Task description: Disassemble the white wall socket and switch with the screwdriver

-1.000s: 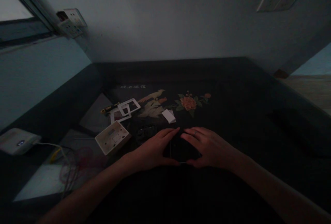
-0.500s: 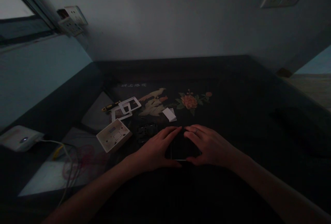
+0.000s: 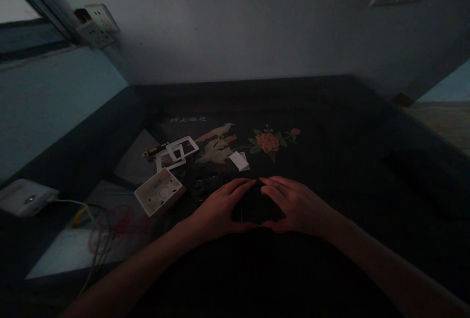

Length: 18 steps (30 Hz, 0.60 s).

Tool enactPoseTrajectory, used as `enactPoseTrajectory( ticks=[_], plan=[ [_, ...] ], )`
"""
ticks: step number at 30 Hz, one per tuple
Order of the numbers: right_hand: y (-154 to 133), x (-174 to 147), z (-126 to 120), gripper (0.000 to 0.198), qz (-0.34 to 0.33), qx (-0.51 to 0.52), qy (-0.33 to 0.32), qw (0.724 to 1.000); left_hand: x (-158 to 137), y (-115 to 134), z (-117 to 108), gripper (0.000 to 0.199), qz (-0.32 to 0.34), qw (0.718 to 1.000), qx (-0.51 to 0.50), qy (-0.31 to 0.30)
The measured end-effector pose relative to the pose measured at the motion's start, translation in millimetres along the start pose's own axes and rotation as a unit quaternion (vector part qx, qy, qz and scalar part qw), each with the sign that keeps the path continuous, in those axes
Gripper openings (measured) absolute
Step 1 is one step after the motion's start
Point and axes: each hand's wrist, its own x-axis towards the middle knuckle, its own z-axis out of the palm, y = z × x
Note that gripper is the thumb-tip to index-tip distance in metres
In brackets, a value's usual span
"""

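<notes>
My left hand (image 3: 219, 207) and my right hand (image 3: 294, 205) are closed around the opposite sides of a dark square piece (image 3: 257, 205) low over the black table. The thumbs almost meet along its near edge, and the fingertips come together at its far edge. In the dim light its exact kind cannot be made out. Left of my left hand lies a black plastic part (image 3: 206, 184). Just beyond the fingers rest small white rectangular plates (image 3: 240, 160).
An open white wall box (image 3: 160, 191), two white frames (image 3: 182, 148) and a yellow-and-black screwdriver (image 3: 154, 150) lie to the left. A white device (image 3: 25, 197) with a cable (image 3: 96, 239) sits at the far left. Wall sockets (image 3: 96, 26) are behind.
My thumbs have drawn closer together along the near edge, covering the pale strip visible there before. The view has shifted slightly; the other things lie as they were.
</notes>
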Motion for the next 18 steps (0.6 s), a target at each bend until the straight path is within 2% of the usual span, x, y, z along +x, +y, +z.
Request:
enactPoseTrajectory(
  ticks=[12, 18],
  plan=[
    [4.0, 4.5, -4.1, 0.054, -0.009, 0.042, -0.023, 0.999, 1.7, -4.7, 2.4, 0.082, 0.051, 0.995, 0.082, 0.025],
    [6.6, 1.7, -10.0, 0.058, 0.018, 0.073, -0.043, 0.996, 3.5, 0.4, -2.8, 0.085, 0.047, 0.993, 0.107, 0.027]
  ],
)
